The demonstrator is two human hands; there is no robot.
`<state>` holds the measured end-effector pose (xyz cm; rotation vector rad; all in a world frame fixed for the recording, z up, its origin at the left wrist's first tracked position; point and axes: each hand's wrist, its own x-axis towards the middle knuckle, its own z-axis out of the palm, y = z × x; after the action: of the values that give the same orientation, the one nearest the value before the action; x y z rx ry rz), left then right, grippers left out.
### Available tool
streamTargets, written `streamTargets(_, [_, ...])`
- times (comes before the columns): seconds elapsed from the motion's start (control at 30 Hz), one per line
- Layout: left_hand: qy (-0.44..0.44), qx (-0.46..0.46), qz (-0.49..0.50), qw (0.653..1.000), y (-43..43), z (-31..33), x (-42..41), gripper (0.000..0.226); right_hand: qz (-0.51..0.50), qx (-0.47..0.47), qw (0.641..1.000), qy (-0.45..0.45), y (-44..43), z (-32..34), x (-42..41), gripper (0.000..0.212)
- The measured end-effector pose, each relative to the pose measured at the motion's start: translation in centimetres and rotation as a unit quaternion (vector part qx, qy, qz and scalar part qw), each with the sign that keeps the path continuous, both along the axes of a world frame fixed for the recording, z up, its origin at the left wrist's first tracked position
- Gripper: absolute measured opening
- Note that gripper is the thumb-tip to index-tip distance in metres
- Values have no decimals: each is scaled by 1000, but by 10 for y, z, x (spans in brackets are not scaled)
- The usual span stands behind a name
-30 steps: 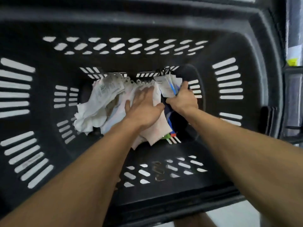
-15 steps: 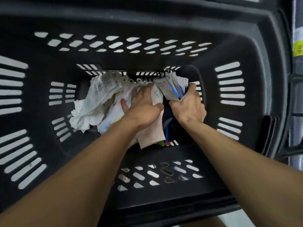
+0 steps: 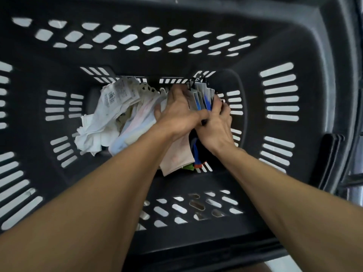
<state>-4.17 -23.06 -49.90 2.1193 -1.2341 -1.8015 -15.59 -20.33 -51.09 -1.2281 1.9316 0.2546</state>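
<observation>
The left hand's (image 3: 176, 116) fingertips are smeared by blur at the top of the tags, so whether they curl round the cards or only press on them cannot be told. Both hands cover the middle of the bundle of dark socks with white-and-blue card tags (image 3: 200, 99), and its lower part is lost in shadow against the black slotted plastic basket (image 3: 196, 61). Both forearms reach in from the lower corners of the frame and meet just right of centre, hands touching. The left hand lies palm down, its thumb spread out to the left onto the pastel striped socks (image 3: 135, 122). The right hand (image 3: 216, 126) has its fingers curled over the right side of the tags, holding the bundle. The bundle lies on the basket floor at centre right. Its long axis runs up and down the frame, with the tags and small black hooks (image 3: 193, 83) pointing up and the coloured toes down. A pale pink sock (image 3: 176, 156) lies just beside it on the left, and white socks with a barcode label (image 3: 102, 122) are heaped further left.
</observation>
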Motion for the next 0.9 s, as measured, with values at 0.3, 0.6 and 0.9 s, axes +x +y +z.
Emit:
streamTargets(0.3, [-133,3,1,991,-11,-20,-21,72,-140,-156,976,-61,6,20,-1,57])
streamTargets(0.6, [-142,-21,-51,988,-9,-29,-23,58,-219,-126,968,7,-72,-2,22,19])
streamTargets(0.9, [-125,-6,-66,990,-10,-31,-19,57,-339,-109,933,-50,-75,-25,25,26])
